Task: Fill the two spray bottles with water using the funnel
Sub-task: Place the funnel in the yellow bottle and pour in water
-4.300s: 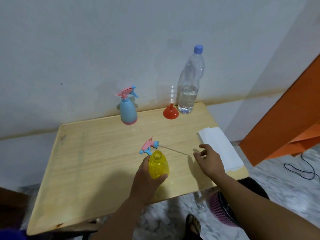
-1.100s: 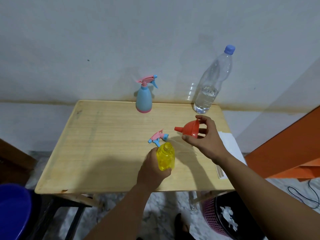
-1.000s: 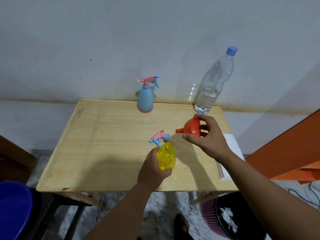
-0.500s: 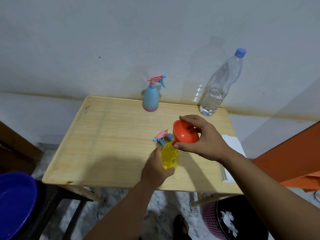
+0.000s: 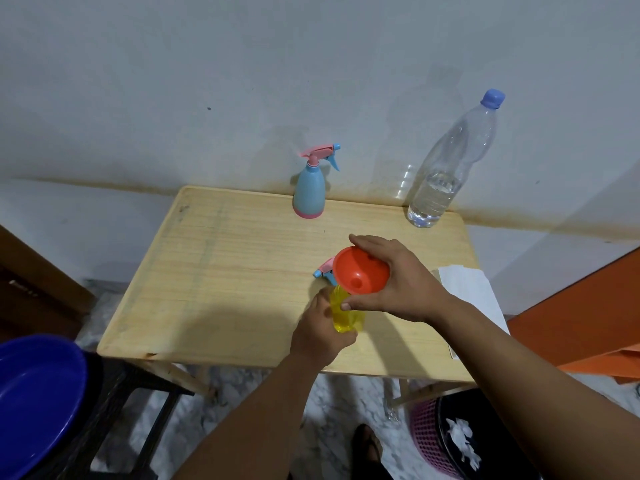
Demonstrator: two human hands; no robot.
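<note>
Steadying the yellow bottle (image 5: 346,315) near the table's (image 5: 225,271) front edge, the left hand (image 5: 320,336) wraps its body while the right hand (image 5: 398,282) pinches the funnel (image 5: 360,270) by its rim, spout at the neck. Both look light, thin plastic; the empty bottle would likely tip, so grip low and keep hold of the funnel's rim.

The left half of the desk (image 5: 214,271) lies bare before me, open to a sweep. Along the back edge stand the blue spray bottle (image 5: 309,194) and the water bottle (image 5: 446,174), well apart, with a gap between. The loose sprayer head (image 5: 323,270) lies just behind my funnel (image 5: 360,270); the white paper (image 5: 471,299) covers the right edge.
</note>
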